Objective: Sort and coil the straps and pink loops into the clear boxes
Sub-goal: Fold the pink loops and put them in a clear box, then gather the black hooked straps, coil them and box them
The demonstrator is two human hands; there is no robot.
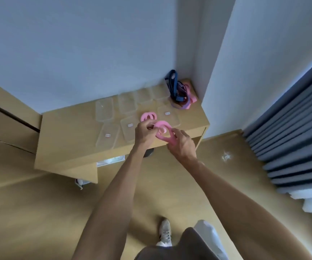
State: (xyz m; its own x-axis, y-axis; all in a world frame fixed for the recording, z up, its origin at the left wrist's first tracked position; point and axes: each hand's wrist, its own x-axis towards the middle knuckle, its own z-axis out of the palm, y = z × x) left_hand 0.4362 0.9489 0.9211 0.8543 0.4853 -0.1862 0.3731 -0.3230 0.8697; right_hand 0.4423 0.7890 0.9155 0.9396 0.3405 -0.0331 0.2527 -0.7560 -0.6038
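Pink flat rubbery loop (161,128) held above the tan wooden table's (67,143) front edge, left hand (145,133) pinching its 9 o'clock side, right hand (181,145) gripping its 5 o'clock side. Second coiled pink loop (148,116) sits in a clear plastic box at 11 o'clock; dark blue straps (174,87) piled at 1 o'clock.

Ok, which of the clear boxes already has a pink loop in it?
The clear box just beyond the left hand: a coiled pink loop lies in it. The other boxes hold no pink; the second pink loop is held in both hands.

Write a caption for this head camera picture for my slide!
Both hands, left hand and right hand, coil a pink loop above clear boxes on a wooden table.
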